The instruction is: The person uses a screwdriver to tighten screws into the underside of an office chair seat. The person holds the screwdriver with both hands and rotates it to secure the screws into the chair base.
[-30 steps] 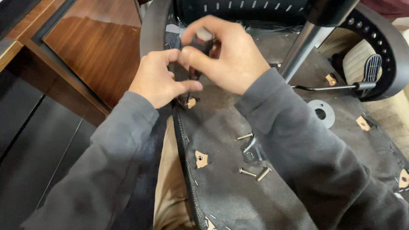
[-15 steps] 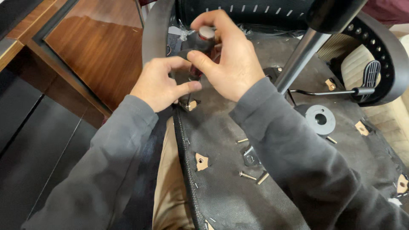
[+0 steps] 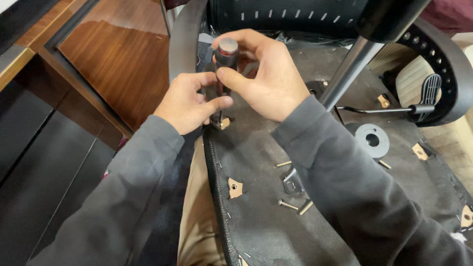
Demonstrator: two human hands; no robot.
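Right hand (image 3: 268, 79) was up top, fingers clamped round the black screwdriver (image 3: 225, 59) handle w/ its silver cap. Left hand (image 3: 189, 101) sat lower, fingers pinched together on the shaft just above the tip. Tip stood in a tan hole (image 3: 221, 123) at the edge of the upturned chair seat (image 3: 266, 231), by the armrest (image 3: 183, 44). Screw itself hidden, couldn't tell if seated. Best way, I'd say: driver kept dead upright, steady downward press, left fingers only guiding, no wobble. Loose screws (image 3: 293, 206) lay nearby on the black fabric, by a small bracket (image 3: 291, 183); gas cylinder (image 3: 350, 71) rose just right of the hands.
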